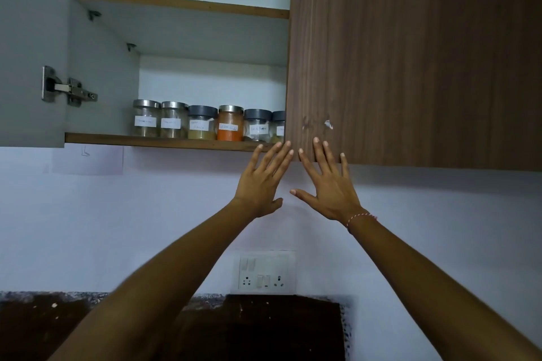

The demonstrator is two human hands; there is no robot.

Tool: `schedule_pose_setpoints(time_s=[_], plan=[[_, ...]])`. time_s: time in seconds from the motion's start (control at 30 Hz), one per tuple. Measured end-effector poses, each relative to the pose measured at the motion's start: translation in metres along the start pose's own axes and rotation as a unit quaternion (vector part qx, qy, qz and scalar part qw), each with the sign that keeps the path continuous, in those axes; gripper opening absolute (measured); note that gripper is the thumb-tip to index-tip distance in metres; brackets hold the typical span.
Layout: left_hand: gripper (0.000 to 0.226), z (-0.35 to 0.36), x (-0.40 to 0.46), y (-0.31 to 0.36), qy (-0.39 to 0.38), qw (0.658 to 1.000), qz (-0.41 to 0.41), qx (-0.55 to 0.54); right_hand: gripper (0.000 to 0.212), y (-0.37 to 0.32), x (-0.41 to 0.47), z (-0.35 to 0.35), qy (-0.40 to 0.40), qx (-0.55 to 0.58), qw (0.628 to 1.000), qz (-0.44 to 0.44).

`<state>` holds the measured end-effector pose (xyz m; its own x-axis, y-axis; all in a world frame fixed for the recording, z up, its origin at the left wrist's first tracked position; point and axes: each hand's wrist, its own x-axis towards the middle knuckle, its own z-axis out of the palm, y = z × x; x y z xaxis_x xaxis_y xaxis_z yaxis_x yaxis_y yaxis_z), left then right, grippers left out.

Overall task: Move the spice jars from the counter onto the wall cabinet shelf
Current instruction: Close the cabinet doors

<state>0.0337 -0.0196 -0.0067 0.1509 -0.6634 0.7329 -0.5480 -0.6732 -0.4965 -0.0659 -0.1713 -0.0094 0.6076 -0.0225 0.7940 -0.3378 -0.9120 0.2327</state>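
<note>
Several labelled spice jars [202, 123] stand in a row on the lower shelf [158, 142] of the wall cabinet; one with orange powder [230, 123] is near the right end. The rightmost jar [278, 126] is partly hidden by the brown right door [410, 53]. My left hand [262, 182] is raised just below the shelf's front edge, fingers straight and spread, holding nothing. My right hand [328, 182] is beside it, fingers straight, fingertips over the lower left corner of the brown door.
The left cabinet door [29, 47] stands open, its hinge [67, 91] showing. An upper shelf [181, 4] sits above. A switch and socket plate [265, 272] is on the white wall. The dark counter [258, 328] lies at the bottom.
</note>
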Motion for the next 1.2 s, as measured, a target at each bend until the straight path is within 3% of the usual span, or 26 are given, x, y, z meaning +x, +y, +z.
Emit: schedule_pose_setpoints(time_s=[0.43, 0.6, 0.73, 0.93, 1.2], plan=[[0.1, -0.005, 0.0, 0.002, -0.017, 1.0, -0.007, 0.0, 0.099, 0.001, 0.006, 0.014, 0.034, -0.032, 0.999, -0.003], [0.089, -0.025, -0.027, -0.003, -0.036, 0.999, -0.023, 0.004, 0.086, -0.021, -0.005, -0.005, 0.042, -0.035, 0.999, 0.003], [0.082, -0.052, -0.064, -0.021, -0.031, 0.998, -0.054, 0.01, 0.079, -0.065, -0.016, -0.031, 0.052, -0.008, 0.998, -0.02], [0.078, -0.101, -0.142, -0.076, 0.065, 0.993, -0.09, 0.035, 0.075, -0.157, -0.031, -0.088, 0.087, 0.08, 0.993, -0.013], [0.076, -0.166, -0.257, -0.16, 0.097, 0.98, -0.155, 0.085, 0.073, -0.295, -0.046, -0.164, 0.115, 0.125, 0.983, -0.063]])
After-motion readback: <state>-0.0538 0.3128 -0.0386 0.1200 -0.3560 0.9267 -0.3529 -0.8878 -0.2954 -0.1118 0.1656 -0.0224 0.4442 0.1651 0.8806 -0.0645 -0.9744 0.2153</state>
